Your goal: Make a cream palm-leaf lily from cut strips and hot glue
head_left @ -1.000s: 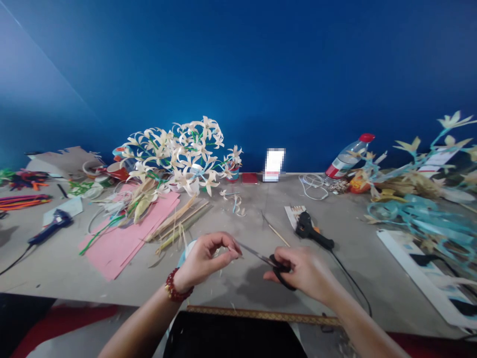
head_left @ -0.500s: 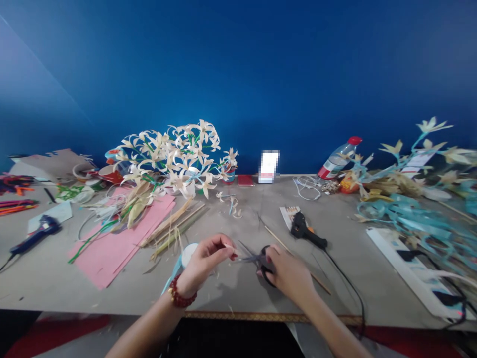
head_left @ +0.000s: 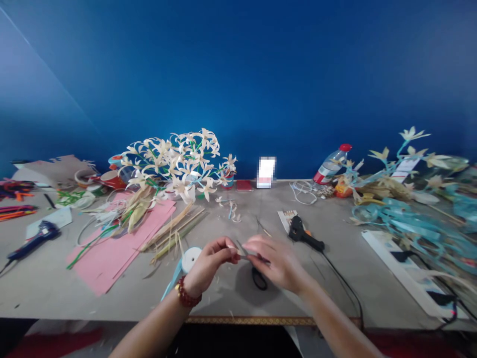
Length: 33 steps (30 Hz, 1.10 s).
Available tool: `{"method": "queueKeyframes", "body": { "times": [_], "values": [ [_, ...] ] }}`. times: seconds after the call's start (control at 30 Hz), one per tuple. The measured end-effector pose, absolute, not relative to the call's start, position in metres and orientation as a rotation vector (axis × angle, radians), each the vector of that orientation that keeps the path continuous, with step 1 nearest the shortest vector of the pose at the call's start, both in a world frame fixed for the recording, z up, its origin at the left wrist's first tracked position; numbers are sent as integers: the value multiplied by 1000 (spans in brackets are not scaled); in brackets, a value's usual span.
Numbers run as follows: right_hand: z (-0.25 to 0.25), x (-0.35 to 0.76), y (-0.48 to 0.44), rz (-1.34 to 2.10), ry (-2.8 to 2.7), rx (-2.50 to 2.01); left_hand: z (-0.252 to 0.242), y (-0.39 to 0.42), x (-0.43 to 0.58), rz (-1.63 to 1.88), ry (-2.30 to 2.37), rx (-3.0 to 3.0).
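Note:
My left hand [head_left: 212, 261], with a red bead bracelet at the wrist, pinches a small pale strip [head_left: 239, 251] between thumb and fingertips. Close beside it, my right hand [head_left: 283, 263] is closed on black-handled scissors [head_left: 259, 279]. One handle loop hangs below the right palm, and the blades point toward the left fingertips. The right fingers partly hide the scissors and are a little blurred. Whether the blades touch the strip I cannot make out. A white spool [head_left: 191, 259] with light-blue ribbon lies just behind my left wrist.
White artificial flowers [head_left: 182, 164] stand at the back left, near pink paper [head_left: 100, 263] and dried stalks [head_left: 175, 228]. A black glue gun [head_left: 305, 234] lies right of my hands, its cord running forward. Farther right are a power strip [head_left: 395, 271] and blue ribbon [head_left: 402, 221].
My right hand has moved left, closer to my left hand, and its fingers now reach forward over the scissors. The scissors have moved slightly left with it. The view has shifted a little.

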State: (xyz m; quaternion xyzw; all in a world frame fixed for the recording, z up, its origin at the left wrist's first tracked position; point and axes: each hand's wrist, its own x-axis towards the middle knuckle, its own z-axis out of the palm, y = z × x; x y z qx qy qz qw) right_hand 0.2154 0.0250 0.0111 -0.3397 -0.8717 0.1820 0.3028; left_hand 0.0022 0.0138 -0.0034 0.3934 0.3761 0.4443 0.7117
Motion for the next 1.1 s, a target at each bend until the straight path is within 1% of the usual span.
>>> {"method": "queueKeyframes", "body": {
  "times": [0.1,0.2,0.27,0.33,0.4,0.47,0.67,0.97,1.1],
  "values": [
    [7,206,27,398,-2276,-700,-7,14,4,950,790,818],
    [0,201,32,465,-2193,-739,-8,15,2,966,791,856],
    [-6,198,37,592,-2082,-861,-7,17,-1,1097,904,1064],
    [-11,193,42,743,-1943,-990,-4,21,-3,1231,1037,1407],
    [-17,188,47,871,-1826,-1064,-2,27,-3,1257,1110,1710],
    [-23,183,51,932,-1753,-1076,-2,33,-1,1234,1145,1850],
    [-35,174,64,826,-1698,-1026,-15,50,11,1351,1205,1876],
    [-50,176,67,654,-1662,-993,-36,64,11,1434,1319,1875],
    [-53,180,68,654,-1622,-1001,-41,67,2,1473,1382,1863]
  ]
}}
